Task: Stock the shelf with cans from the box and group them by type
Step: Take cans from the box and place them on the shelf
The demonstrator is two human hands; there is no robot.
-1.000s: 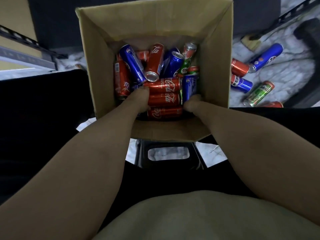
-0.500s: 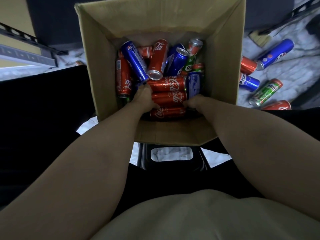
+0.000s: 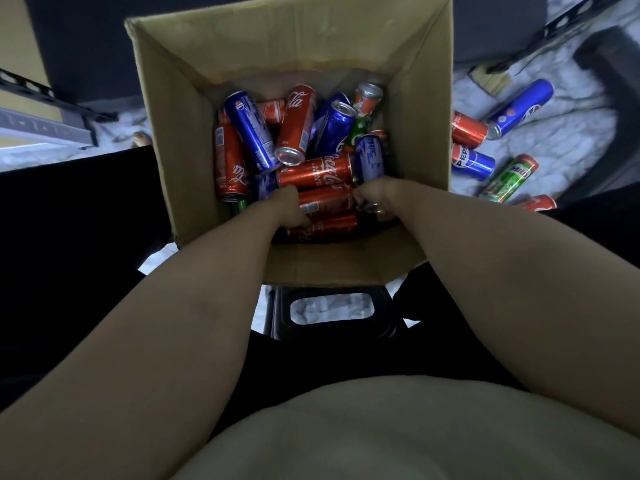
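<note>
Reaching down into the open cardboard box, both hands meet at one red cola can lying sideways on the heap near the box's near wall. The left hand curls its fingers onto the can's left end; the right hand grips the other end. Red, blue and green cans fill the box. Five loose cans lie on the marble floor to the right.
</note>
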